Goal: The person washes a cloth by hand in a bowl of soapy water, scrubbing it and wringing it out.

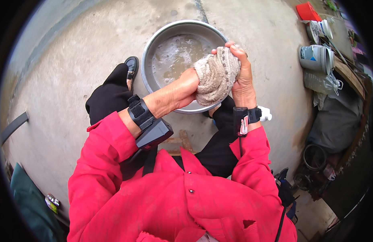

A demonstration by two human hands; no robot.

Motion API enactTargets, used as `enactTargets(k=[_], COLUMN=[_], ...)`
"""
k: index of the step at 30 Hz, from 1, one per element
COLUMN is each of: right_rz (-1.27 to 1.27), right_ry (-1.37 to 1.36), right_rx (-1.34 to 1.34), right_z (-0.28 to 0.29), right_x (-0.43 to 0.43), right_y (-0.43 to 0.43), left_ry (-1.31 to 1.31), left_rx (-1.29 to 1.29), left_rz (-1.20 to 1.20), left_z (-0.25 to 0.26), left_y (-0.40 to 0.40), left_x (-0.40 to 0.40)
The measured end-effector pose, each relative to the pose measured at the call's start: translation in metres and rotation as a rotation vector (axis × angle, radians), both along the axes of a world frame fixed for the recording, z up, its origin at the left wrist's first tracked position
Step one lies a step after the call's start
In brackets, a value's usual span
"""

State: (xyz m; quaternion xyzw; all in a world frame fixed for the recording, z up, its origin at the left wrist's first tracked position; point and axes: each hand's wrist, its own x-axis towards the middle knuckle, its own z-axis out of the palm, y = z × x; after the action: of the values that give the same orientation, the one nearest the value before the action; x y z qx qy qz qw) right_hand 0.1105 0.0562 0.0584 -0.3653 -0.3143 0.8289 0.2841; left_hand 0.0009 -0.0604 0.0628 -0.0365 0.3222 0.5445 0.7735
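Observation:
A bunched beige terry towel (215, 77) is gripped between both my hands above the right side of a metal basin (146, 68). My left hand (189, 86) presses into the towel's left side, its fingers mostly hidden by the cloth. Around the right side wraps my right hand (242, 68), its fingertips showing over the top. Cloudy, foamy water (177, 57) lies in the basin, which sits on the floor in front of me.
Concrete floor (68, 72) surrounds the basin. Along the right stand a grey-blue bucket (315, 57), a white bucket (324, 29), a red plastic container (308, 11) and a plastic bag (321, 81). A white bottle (265, 113) is beside my right wrist. Part of a wooden stool (185, 140) shows beneath me.

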Motion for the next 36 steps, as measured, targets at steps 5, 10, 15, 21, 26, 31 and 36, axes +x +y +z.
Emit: enactTargets(k=[5, 10, 15, 21, 26, 31, 36], right_rz=[0.009, 0.077, 0.121, 0.190, 0.085, 0.177, 0.034], right_ry=[-0.155, -0.274, -0.359, -0.502, -0.260, -0.105, -0.073], right_rx=[0.051, 0.201, 0.259, 0.409, 0.070, -0.074, 0.147], right_z=[-0.022, -0.030, -0.046, -0.055, -0.037, -0.019, -0.002], right_x=[-0.004, -0.013, -0.015, -0.017, -0.014, 0.000, 0.006], right_y=[-0.006, -0.011, -0.013, -0.015, -0.021, -0.016, -0.016], left_ry=[0.616, 1.184, 1.349, 1.394, 1.224, 1.207, 0.638], left_rx=[0.146, 0.341, 0.371, 0.301, 0.170, 0.118, 0.069], left_rz=[-0.217, -0.267, -0.390, -0.515, -0.597, -0.458, -0.137], left_z=[-0.006, -0.039, -0.054, -0.058, -0.035, -0.027, -0.032], left_y=[-0.002, 0.001, 0.000, -0.003, 0.003, 0.004, 0.006], left_x=[-0.006, -0.005, -0.004, -0.005, -0.021, -0.034, -0.040])
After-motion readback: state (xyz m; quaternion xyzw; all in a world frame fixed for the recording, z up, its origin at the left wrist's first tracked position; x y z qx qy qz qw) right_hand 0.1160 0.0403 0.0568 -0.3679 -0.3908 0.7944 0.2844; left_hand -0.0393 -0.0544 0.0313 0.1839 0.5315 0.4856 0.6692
